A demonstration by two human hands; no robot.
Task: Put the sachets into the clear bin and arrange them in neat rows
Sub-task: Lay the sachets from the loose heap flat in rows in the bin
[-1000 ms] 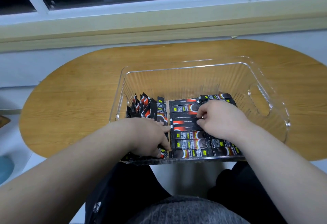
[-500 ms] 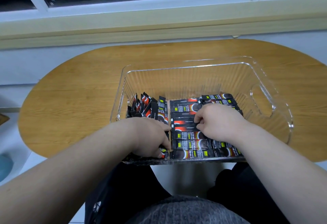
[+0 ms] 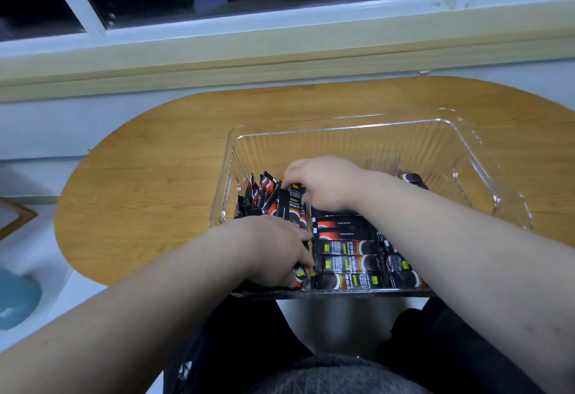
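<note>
Many glossy black sachets (image 3: 345, 247) in ribbed clear bin (image 3: 342, 144)

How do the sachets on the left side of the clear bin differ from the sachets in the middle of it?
The left sachets stand on end, leaning at mixed angles; the middle sachets lie flat. The left sachets form a loose bunch; the middle sachets make a tidy row, one behind another. Both are black-and-red packs inside the clear bin.
</note>
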